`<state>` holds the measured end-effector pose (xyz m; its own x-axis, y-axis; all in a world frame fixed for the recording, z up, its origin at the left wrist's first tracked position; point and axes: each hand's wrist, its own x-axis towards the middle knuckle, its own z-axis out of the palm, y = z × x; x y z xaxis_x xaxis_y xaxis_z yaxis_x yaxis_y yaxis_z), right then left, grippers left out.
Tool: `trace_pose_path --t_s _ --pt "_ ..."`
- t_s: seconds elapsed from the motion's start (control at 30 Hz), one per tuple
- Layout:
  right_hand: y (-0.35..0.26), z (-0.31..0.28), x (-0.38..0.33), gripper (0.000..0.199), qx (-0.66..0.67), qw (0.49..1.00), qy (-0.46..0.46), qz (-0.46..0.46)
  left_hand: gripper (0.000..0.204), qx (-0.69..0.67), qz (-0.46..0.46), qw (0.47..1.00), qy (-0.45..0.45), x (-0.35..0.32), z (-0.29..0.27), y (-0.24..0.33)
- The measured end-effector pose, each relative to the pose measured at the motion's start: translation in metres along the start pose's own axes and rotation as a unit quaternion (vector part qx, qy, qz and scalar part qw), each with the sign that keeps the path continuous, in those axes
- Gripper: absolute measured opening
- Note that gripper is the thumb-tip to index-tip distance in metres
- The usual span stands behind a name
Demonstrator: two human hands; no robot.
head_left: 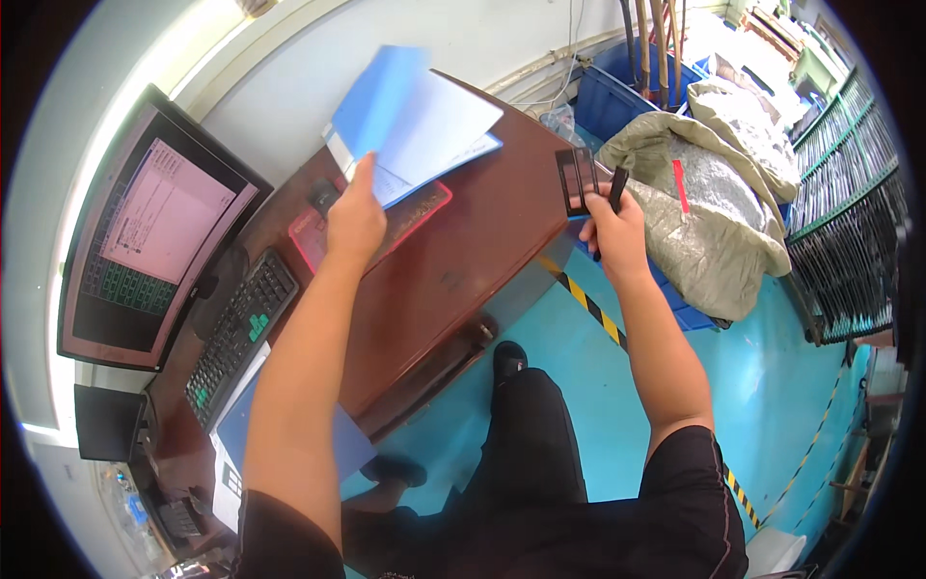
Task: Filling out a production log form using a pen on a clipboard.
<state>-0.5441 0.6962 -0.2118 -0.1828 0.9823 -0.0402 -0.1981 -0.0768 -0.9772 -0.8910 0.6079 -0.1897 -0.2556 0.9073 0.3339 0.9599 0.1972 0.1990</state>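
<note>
My left hand (357,220) is closed on the near edge of a blue folder (378,96), above the far part of the brown desk. The folder stands partly open, with white sheets (446,116) fanned out inside, and its cover is smeared by motion. Off the desk's right edge, my right hand (617,227) is closed around a black pen-like stick (618,183). The same hand pinches a flat dark rectangular frame (577,179) with long slots in it. Some of its fingers are hidden behind these things.
Below the folder lie a red-edged mouse pad (436,201) and a black mouse (325,197). A keyboard (241,338) and monitor (154,232) stand left, with another blue folder (352,446) nearer me. Right of the desk are blue bins (610,82) and a sack (709,261) of grey material.
</note>
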Motion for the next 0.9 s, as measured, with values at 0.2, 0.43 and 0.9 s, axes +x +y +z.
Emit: trace_pose_path --t_s 0.2,0.43,0.9 --pt "0.029 -0.017 -0.031 0.014 0.031 0.998 -0.012 0.057 0.065 -0.253 -0.165 0.942 0.144 -0.056 -0.004 -0.019" --pt "0.031 -0.003 -0.050 0.016 0.031 0.995 -0.042 0.083 0.052 -0.506 -0.351 0.787 0.044 -0.080 -0.021 -0.007" --pt "0.052 0.001 -0.060 0.021 0.009 0.989 -0.073 0.129 0.071 -0.580 -0.307 0.754 -0.038 -0.076 -0.007 -0.008"
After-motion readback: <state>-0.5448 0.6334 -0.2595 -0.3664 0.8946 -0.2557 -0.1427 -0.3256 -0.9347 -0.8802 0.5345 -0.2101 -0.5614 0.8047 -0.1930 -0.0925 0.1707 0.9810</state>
